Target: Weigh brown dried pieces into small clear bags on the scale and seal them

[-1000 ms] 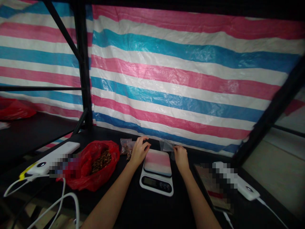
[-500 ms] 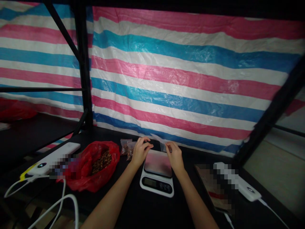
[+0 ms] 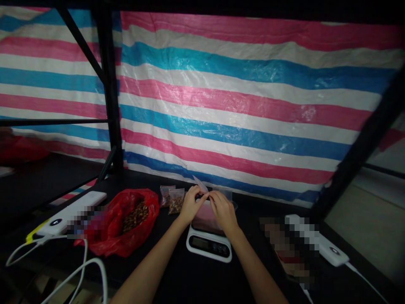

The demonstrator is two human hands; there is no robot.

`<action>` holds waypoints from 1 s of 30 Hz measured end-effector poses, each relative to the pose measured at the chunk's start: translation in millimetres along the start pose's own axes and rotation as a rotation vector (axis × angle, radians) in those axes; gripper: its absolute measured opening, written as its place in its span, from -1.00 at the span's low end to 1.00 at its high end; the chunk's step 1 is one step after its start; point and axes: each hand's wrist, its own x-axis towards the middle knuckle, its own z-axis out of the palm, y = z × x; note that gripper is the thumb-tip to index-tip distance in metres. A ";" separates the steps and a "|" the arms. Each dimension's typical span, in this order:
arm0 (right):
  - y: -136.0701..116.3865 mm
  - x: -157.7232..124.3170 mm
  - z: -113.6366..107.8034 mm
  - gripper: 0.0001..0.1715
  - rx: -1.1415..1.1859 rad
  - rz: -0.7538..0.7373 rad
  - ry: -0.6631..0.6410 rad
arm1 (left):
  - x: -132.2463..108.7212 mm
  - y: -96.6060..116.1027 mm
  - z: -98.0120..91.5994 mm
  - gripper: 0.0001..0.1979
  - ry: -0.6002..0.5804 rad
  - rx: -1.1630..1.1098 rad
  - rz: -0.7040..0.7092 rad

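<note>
Above the back of a white digital kitchen scale (image 3: 209, 256), my left hand (image 3: 191, 206) and my right hand (image 3: 223, 207) have come together, fingertips pinched on a small clear plastic bag (image 3: 200, 183). The bag sticks up past the left fingers and looks flat. Behind my right hand lies more clear plastic (image 3: 226, 194), partly hidden by it. Left of my left hand stand two small filled zip bags, a nearer one (image 3: 176, 202) with brown pieces and a farther one (image 3: 165, 196). A red plastic bag (image 3: 109, 202) lies open with brown nut-like pieces (image 3: 136, 216) inside.
A white power bank (image 3: 80, 207) with cables sits at the left edge of the black table (image 3: 202, 287). On the right are a phone-like device (image 3: 281, 249) and another white power bank (image 3: 332, 251). A striped tarp (image 3: 237, 105) and black frame posts (image 3: 110, 97) bound the back.
My hands were apart on either side of the scale's plate; both have moved inward and meet over its back. The small plastic bag now stands up at the left fingers.
</note>
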 end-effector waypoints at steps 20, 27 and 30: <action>-5.2 4.2 -11.4 -0.80 -0.130 -0.033 0.108 | -0.7 -2.6 2.1 -0.80 0.070 -0.165 -0.063; -5.6 6.2 -11.7 -0.82 0.003 0.028 0.105 | 0.3 -2.6 1.2 -0.82 0.117 -0.142 -0.060; -6.5 6.3 -10.6 -0.80 0.007 0.048 0.106 | -0.2 -0.1 1.0 -0.81 0.115 -0.135 -0.060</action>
